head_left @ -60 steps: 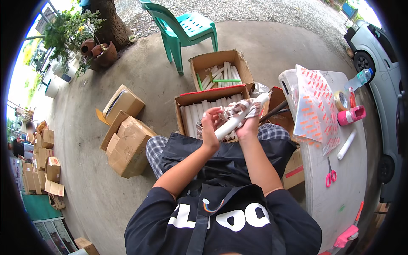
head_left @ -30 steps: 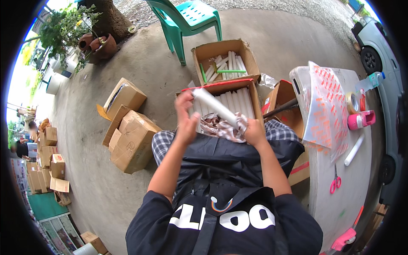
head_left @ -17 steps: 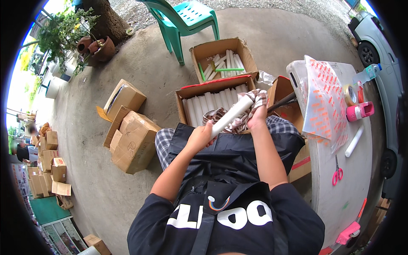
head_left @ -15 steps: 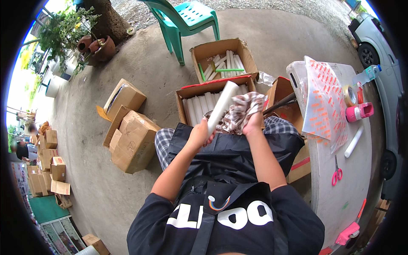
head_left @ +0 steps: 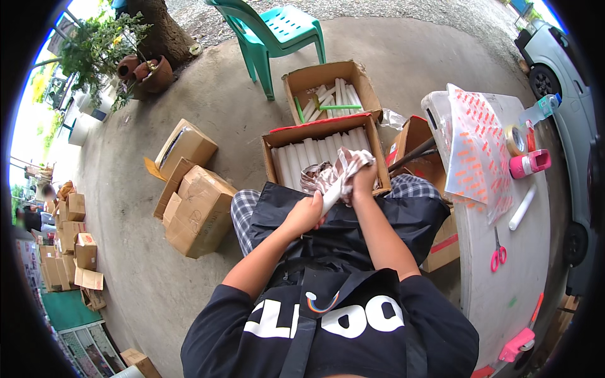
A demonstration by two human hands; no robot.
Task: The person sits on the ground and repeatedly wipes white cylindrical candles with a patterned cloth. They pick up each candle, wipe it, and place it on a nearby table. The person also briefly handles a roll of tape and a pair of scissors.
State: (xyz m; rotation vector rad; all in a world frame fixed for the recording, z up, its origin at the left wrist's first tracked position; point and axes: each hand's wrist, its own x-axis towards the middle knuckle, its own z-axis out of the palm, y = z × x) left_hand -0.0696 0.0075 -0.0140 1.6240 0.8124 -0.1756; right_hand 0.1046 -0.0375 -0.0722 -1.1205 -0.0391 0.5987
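Note:
My left hand (head_left: 305, 215) is wrapped round the lower end of a thick white candle (head_left: 329, 199), held at a tilt above my lap. Over its upper part lies a brown-and-white patterned cloth (head_left: 343, 173), which my right hand (head_left: 363, 181) clasps around the candle. The candle's top is hidden by the cloth. Just beyond my hands stands an open cardboard box (head_left: 269, 140) with rows of white candles (head_left: 304, 154). More of the cloth hangs over that box's near side. A black apron (head_left: 277, 211) covers my lap.
Behind it, a second open box (head_left: 362, 77) holds loose white candles and green sticks. A teal chair (head_left: 277, 28) stands beyond. On my right, a white table (head_left: 485, 302) carries plastic sheets (head_left: 476, 151), a tape roll (head_left: 515, 140), pink scissors (head_left: 498, 258) and another candle (head_left: 522, 208). Cartons (head_left: 198, 211) sit left.
The candle has been lowered and its bare upper part is now covered by the cloth. My right hand has moved up and closed the cloth around it.

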